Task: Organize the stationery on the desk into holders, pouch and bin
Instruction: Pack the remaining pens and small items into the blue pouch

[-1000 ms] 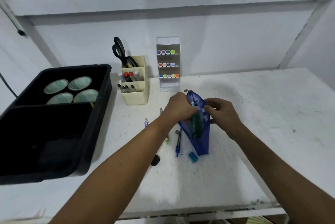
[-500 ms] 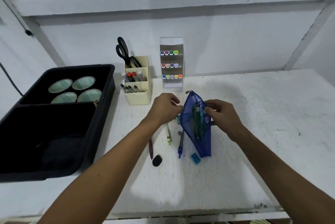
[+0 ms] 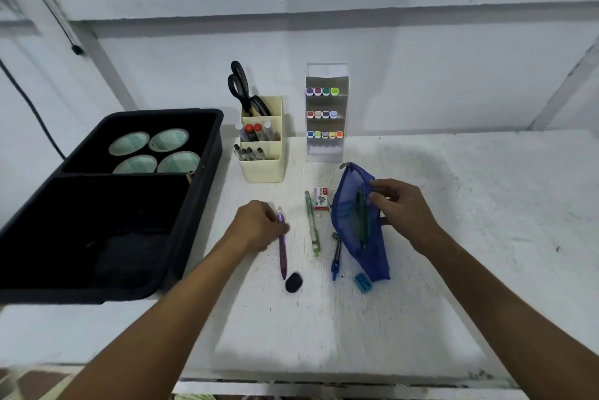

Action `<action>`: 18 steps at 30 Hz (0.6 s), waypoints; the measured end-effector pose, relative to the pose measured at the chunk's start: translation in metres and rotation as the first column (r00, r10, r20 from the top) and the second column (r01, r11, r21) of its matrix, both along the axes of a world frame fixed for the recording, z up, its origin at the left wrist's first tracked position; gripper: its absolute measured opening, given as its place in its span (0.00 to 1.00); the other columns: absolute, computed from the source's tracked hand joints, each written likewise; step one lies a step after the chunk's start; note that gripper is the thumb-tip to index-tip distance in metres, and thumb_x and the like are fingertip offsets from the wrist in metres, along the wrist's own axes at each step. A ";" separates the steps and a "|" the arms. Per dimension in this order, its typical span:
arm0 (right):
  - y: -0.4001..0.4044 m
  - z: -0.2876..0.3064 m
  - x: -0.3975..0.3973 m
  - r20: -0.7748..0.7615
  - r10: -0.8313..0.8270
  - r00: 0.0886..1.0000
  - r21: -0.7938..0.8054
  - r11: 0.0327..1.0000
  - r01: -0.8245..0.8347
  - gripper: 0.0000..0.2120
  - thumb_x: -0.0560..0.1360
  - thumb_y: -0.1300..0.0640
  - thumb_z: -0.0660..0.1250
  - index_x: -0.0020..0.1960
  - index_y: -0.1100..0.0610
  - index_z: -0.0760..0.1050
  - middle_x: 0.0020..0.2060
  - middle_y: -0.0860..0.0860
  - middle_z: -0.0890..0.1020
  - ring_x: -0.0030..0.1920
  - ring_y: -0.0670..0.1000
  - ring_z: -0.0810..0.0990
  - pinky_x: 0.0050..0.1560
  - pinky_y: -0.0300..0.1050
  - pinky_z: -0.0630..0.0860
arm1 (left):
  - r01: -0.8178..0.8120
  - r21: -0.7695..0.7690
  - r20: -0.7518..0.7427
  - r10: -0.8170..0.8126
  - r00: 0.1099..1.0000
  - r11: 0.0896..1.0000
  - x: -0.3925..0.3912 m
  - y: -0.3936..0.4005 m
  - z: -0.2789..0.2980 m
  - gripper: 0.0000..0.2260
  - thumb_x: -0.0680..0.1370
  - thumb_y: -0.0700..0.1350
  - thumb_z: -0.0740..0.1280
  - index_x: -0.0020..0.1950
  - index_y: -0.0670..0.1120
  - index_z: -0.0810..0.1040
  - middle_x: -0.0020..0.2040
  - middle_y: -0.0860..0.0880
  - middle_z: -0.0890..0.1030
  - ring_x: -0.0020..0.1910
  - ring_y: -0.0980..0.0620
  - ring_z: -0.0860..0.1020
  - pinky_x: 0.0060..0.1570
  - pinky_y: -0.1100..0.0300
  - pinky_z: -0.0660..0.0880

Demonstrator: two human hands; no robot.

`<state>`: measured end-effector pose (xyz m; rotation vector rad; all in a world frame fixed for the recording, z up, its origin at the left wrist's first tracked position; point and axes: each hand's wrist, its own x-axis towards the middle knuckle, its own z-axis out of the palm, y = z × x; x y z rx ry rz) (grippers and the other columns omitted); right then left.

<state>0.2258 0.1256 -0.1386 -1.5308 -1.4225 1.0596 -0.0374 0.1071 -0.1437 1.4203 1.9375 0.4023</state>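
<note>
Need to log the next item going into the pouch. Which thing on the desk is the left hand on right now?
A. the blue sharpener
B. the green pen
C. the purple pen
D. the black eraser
C: the left hand has its fingers at the upper end of the purple pen, while the right hand holds the blue pouch open.
</note>
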 end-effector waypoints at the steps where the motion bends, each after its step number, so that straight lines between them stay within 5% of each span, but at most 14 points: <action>1: 0.000 0.000 -0.001 0.004 0.003 1.000 0.000 1.000 -0.003 0.12 0.77 0.58 0.65 0.60 0.55 0.76 0.52 0.50 0.80 0.49 0.52 0.81 0.41 0.46 0.82 | 0.005 -0.024 0.003 -0.004 1.000 1.000 0.001 -0.001 -0.002 0.14 0.73 0.50 0.74 0.41 0.38 0.80 0.32 0.45 0.79 0.24 0.51 0.76 0.25 0.64 0.72; 9: 0.000 0.000 0.001 -0.001 -0.004 1.000 0.005 1.000 0.004 0.11 0.77 0.59 0.65 0.59 0.54 0.76 0.52 0.50 0.81 0.48 0.51 0.81 0.40 0.47 0.83 | -0.004 0.044 -0.006 0.004 1.000 0.999 0.010 -0.001 0.000 0.12 0.72 0.45 0.73 0.44 0.35 0.79 0.34 0.44 0.79 0.26 0.48 0.77 0.27 0.61 0.76; 15: -0.004 0.004 0.008 -0.022 -0.010 1.000 0.012 1.000 0.010 0.11 0.77 0.59 0.65 0.59 0.56 0.77 0.53 0.52 0.82 0.50 0.54 0.82 0.43 0.52 0.83 | 0.039 0.177 0.059 -0.051 0.997 0.983 0.031 0.016 0.029 0.13 0.74 0.46 0.72 0.57 0.45 0.80 0.39 0.47 0.83 0.31 0.50 0.83 0.34 0.56 0.82; 18: -0.008 0.009 0.014 -0.046 -0.026 0.999 0.015 1.000 0.027 0.10 0.77 0.60 0.65 0.58 0.56 0.77 0.52 0.53 0.82 0.49 0.55 0.82 0.43 0.53 0.83 | 0.061 0.193 0.146 -0.090 0.985 0.979 0.057 0.026 0.047 0.09 0.75 0.44 0.71 0.54 0.46 0.79 0.41 0.45 0.83 0.33 0.49 0.83 0.33 0.57 0.82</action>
